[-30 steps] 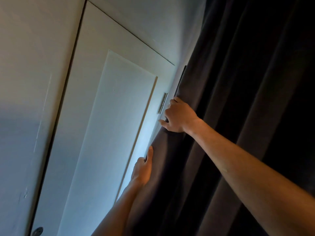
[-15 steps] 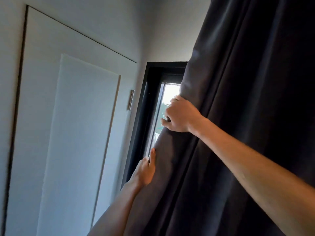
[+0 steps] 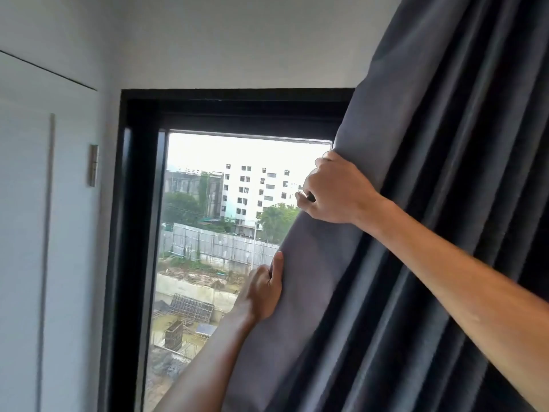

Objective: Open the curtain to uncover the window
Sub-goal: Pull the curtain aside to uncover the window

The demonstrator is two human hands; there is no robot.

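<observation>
Along the right side of the black-framed window [image 3: 142, 203], the soft, thick, probably weighty dark grey pleated curtain [image 3: 430, 173] is gripped at its leading edge by both closed hands, right hand [image 3: 335, 191] above left hand [image 3: 261, 292].

The right hand [image 3: 335, 191] is raised highest, fingers curled shut on the curtain [image 3: 416, 203] edge, forearm bare and stretched out from lower right. The left hand [image 3: 263, 289] sits lower — thumb up, pinching the same edge.

2 bare forearms, no sleeves showing; left hand [image 3: 261, 292] and right hand [image 3: 335, 193] wear no gloves or rings.
</observation>
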